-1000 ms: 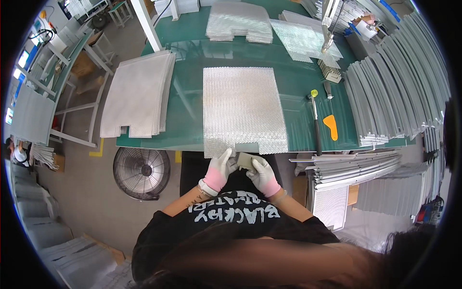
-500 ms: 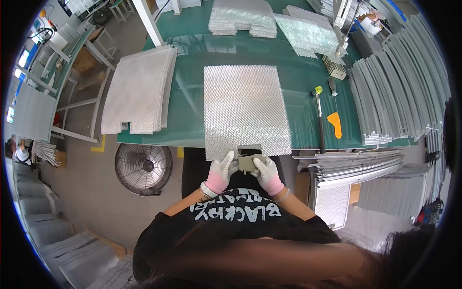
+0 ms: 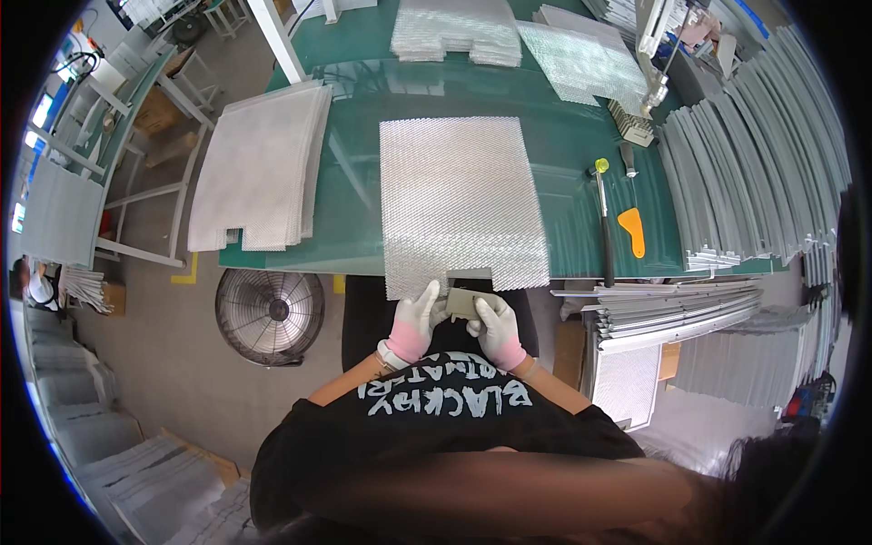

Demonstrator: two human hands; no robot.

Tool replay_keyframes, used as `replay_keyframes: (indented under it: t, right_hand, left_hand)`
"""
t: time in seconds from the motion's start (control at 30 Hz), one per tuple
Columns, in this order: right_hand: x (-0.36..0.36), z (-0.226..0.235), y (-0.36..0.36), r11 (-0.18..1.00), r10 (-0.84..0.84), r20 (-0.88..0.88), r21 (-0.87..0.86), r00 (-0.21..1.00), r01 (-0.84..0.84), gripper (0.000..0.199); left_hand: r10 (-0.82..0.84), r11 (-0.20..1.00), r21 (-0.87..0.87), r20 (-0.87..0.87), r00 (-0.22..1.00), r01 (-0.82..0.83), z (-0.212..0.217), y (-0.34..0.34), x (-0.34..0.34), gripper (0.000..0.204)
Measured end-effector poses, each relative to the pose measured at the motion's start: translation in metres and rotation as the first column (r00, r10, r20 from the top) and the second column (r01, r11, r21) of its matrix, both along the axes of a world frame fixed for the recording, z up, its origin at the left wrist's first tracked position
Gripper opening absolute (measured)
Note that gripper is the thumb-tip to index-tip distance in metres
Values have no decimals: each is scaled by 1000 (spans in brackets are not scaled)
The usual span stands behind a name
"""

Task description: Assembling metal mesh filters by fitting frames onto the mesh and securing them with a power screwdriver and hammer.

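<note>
Both hands gloved white with pink cuffs, held close together just in front of the torso. Left hand at 9 o'clock of the pair, index finger stretched toward 1 o'clock, other fingers curled in a pinch. Right hand at 3 o'clock, fingers bent, thumb up. Bare forearms angle in from 7 and 5 o'clock, elbows out.

Bright, even overhead light fills the scene; pale glare streaks the green desk. Fisheye distortion bends edges toward a black rim, the near foreground blurred.
</note>
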State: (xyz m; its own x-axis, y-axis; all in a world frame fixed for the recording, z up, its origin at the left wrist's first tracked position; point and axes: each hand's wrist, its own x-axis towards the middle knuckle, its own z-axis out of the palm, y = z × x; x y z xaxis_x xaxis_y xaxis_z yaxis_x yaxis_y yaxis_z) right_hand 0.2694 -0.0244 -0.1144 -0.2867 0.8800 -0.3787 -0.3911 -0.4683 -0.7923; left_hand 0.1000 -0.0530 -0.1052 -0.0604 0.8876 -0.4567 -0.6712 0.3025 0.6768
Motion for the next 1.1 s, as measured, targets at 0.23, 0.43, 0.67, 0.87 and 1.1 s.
replay_keyframes:
  t: [0.23, 0.43, 0.67, 0.87, 1.1]
  right_hand:
    - [4, 9, 22, 990, 138, 121, -24, 983, -136, 18]
    - [7, 10, 23, 986, 162, 69, -60, 984, -158, 19]
    - [3, 11, 25, 989, 134, -9, -62, 991, -134, 19]
    - [-6, 23, 19, 991, 126, 248, 3, 961, -131, 20]
    - [-8, 10, 16, 945, -325, 178, 97, 929, 312, 24]
  left_hand:
    - [21, 1000, -22, 14, 1000, -21, 2, 0, 1, 33]
    - [16, 999, 39, -4, 1000, -16, 1, 0, 0, 35]
    - [-34, 999, 16, -9, 999, 34, -1, 1, -3, 36]
    - [-27, 1000, 4, -70, 997, 27, -2, 1, 4, 37]
    - [-299, 953, -55, -328, 896, 298, 4, 6, -1, 33]
